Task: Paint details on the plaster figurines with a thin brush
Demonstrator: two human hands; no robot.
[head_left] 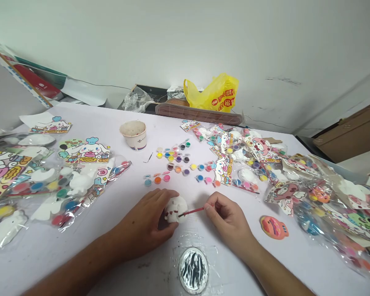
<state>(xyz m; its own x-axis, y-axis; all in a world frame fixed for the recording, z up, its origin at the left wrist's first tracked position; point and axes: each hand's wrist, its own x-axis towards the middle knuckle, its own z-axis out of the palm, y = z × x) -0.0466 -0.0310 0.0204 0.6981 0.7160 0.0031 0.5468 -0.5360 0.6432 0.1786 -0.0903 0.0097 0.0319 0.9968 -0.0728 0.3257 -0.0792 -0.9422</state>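
Observation:
My left hand [149,222] is closed around the left side of a round white plaster figure [181,204] with a few dark red painted patches. In my right hand [226,216] a thin red paintbrush [195,211] is pinched between thumb and fingers. Its dark tip meets, or nearly meets, the figure near the red patches. Beyond my hands lie several small paint pots [179,169] in many colours, some with lids raised. A painted orange and pink figure [274,227] rests to the right of my right hand.
A paper cup [133,135] stands behind the paint pots. Clear bags of plaster figures and paints [80,181] cover the left side, and more bags [320,197] cover the right. A round silver disc [193,270] is at the near edge. A yellow plastic bag [214,94] sits by the wall.

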